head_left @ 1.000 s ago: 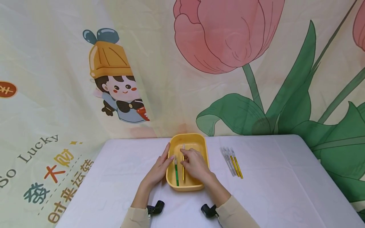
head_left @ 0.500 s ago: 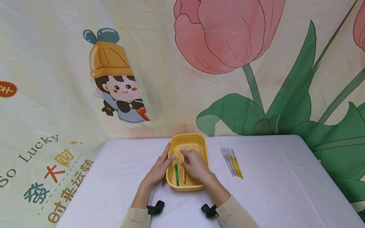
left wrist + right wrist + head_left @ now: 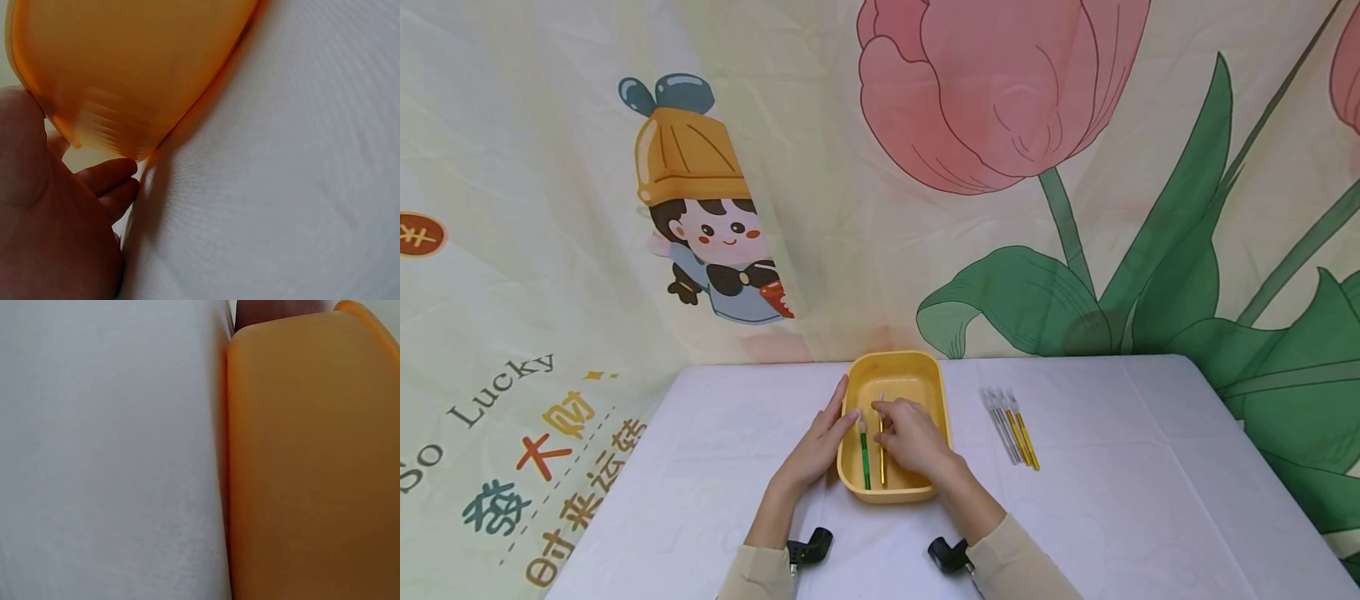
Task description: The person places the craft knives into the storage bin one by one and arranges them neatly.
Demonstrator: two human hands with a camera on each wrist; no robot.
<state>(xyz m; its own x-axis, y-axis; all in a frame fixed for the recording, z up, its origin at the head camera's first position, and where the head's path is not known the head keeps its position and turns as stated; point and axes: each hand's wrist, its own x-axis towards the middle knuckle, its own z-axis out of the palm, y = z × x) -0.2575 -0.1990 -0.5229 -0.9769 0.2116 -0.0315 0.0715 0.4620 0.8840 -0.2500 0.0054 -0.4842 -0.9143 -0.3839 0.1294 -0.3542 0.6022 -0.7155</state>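
My left hand [image 3: 811, 446] grips the left side of a yellow plastic tray [image 3: 895, 495], thumb over the rim and fingers along the outer wall. In the left wrist view the fingertips [image 3: 122, 178] sit at the tray's outer wall. Inside the tray, my right hand [image 3: 913, 435] pinches a slim gold craft knife [image 3: 883, 467] with a clear cap, its fingers partly covering the shaft. Left of it lies a green craft knife [image 3: 865, 458], also clear-capped and roughly parallel. The right wrist view shows mostly the tray's outer wall [image 3: 312, 462], with the right hand's work hidden.
Several silver craft knives [image 3: 1004, 433] and gold craft knives [image 3: 1024, 433] lie side by side on the white tablecloth [image 3: 1120, 483], right of the tray. A printed fabric backdrop [image 3: 820, 208] rises just behind the table's far edge.
My right hand has shifted slightly toward the body, and the gold craft knife has slid the same way inside the tray. The left hand and tray stay put.
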